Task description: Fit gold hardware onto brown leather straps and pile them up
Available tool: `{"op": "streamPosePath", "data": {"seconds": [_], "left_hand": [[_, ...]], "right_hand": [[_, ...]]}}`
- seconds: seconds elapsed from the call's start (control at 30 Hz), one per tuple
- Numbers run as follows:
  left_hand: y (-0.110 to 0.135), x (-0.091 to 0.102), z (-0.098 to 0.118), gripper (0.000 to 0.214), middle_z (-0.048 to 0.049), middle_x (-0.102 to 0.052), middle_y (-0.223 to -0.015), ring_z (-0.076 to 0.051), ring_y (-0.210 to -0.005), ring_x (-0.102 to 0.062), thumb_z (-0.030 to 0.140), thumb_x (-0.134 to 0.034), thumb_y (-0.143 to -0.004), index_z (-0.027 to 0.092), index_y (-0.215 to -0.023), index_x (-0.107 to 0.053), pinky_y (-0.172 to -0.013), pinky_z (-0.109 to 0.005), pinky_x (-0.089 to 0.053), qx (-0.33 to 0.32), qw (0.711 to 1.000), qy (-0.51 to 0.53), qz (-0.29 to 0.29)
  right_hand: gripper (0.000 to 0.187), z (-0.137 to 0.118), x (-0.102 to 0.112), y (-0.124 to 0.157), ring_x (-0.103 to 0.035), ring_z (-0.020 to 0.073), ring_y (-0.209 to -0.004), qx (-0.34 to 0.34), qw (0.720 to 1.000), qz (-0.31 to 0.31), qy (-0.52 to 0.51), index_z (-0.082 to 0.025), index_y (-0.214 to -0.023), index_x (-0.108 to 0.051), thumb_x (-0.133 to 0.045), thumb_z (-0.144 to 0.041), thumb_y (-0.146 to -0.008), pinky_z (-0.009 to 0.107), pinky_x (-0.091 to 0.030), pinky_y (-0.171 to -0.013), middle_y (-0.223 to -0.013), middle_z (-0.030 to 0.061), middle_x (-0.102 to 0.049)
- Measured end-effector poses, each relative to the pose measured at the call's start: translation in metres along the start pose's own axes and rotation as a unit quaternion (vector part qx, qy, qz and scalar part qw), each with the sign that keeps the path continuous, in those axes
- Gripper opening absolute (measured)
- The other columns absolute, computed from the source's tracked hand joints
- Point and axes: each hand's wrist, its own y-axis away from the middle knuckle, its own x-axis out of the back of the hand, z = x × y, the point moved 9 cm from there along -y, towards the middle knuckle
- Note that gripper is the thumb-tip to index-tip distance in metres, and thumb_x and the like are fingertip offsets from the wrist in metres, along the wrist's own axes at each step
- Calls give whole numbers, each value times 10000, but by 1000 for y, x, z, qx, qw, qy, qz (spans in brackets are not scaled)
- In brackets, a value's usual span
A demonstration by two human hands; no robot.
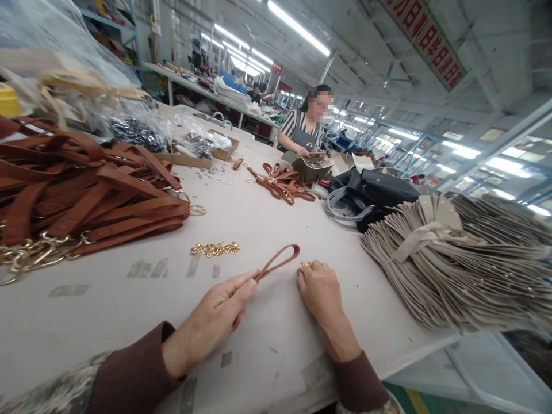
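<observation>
My left hand [215, 316] is closed on a narrow brown leather strap [278, 261], pinched between thumb and fingers. The strap is doubled over, and its loop sticks out to the right above the table. My right hand [319, 287] rests on the tabletop just right of the loop, fingers curled down. Small gold metal pieces [305, 263] show at its fingertips; what lies under the fingers is hidden. Beyond my left hand lies a little pile of gold metal fittings [215, 248].
Brown straps with gold clasps [95, 195] are heaped at left. A bundle of grey-beige pieces [452, 259] and a black bag [375, 192] lie at right. Short brown straps [284, 183] lie farther back, near a co-worker [304, 126]. Plastic bags and a cardboard tray [185, 160] stand behind.
</observation>
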Motion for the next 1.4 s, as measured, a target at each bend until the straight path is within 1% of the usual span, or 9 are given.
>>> {"op": "streamPosePath", "data": {"seconds": [0.2, 0.37, 0.5, 0.57, 0.73, 1.1, 1.23, 1.3, 1.4], "left_hand": [[3, 3, 12, 533, 36, -445, -658, -133, -614, -426, 377, -437, -891, 105, -1344, -506, -594, -255, -352, -51, 999, -12, 2], [-2, 3, 16, 411, 16, -531, -721, -147, -718, -496, 265, -524, -805, 124, -1172, -643, -725, -274, -381, -75, 997, 0, 3], [-6, -2, 6, 325, 28, -555, -631, -131, -628, -485, 279, -562, -782, 103, -1038, -658, -648, -261, -377, -34, 999, 36, 9], [-5, -5, 8, 266, 34, -548, -631, -121, -608, -489, 270, -577, -765, 110, -966, -647, -616, -247, -382, -42, 998, 44, 9], [1, -10, 13, 175, 33, -518, -690, -108, -595, -482, 285, -578, -777, 135, -857, -623, -559, -229, -432, -67, 996, 61, 4], [4, -4, 13, 142, 1, -506, -772, -133, -664, -507, 232, -547, -808, 146, -847, -653, -537, -230, -510, -105, 994, 9, 34], [8, -3, 22, 147, 2, -520, -757, -127, -649, -514, 212, -542, -823, 150, -841, -675, -555, -220, -472, -141, 989, -10, 45], [9, -1, 25, 153, 1, -524, -749, -122, -638, -515, 189, -545, -815, 148, -837, -690, -561, -220, -455, -148, 987, -12, 53], [12, 0, 26, 161, -8, -552, -753, -119, -630, -519, 156, -571, -769, 141, -826, -720, -557, -218, -431, -138, 989, 8, 60]], "right_hand": [[152, 2, -1, -9, -583, 258, -863, -8, 1000, 13, -25, -127, -768, -679, -541, -108, -829, 378, -409, -798, -836, 143, -659], [217, -5, 13, 19, -642, 165, -741, -26, 987, 35, -154, -170, -913, -682, -493, -276, -932, 272, -492, -707, -815, 53, -695], [191, -26, 22, 52, -624, 129, -613, -64, 909, 59, -408, -194, -887, -683, -576, -351, -894, 218, -498, -579, -677, -9, -665], [128, -45, 28, 59, -614, 123, -614, -34, 887, 69, -456, -208, -879, -677, -591, -303, -884, 214, -490, -579, -683, -18, -658], [125, -79, 44, 59, -652, 143, -775, 70, 899, 111, -417, -207, -941, -660, -548, -178, -892, 242, -508, -707, -844, 22, -694], [182, -92, 49, 64, -652, 148, -831, 132, 909, 153, -364, -211, -975, -644, -537, -95, -885, 251, -507, -753, -867, 32, -690], [81, -85, 39, 65, -658, 149, -776, 45, 903, 159, -397, -203, -912, -635, -567, -173, -881, 253, -522, -711, -822, 30, -690], [65, -76, 26, 64, -661, 150, -707, -39, 874, 146, -462, -196, -867, -604, -598, -261, -868, 245, -536, -639, -782, 31, -688], [236, -63, 6, 69, -661, 164, -607, -146, 809, 119, -557, -206, -856, -556, -659, -409, -791, 244, -543, -530, -709, 20, -687]]}}
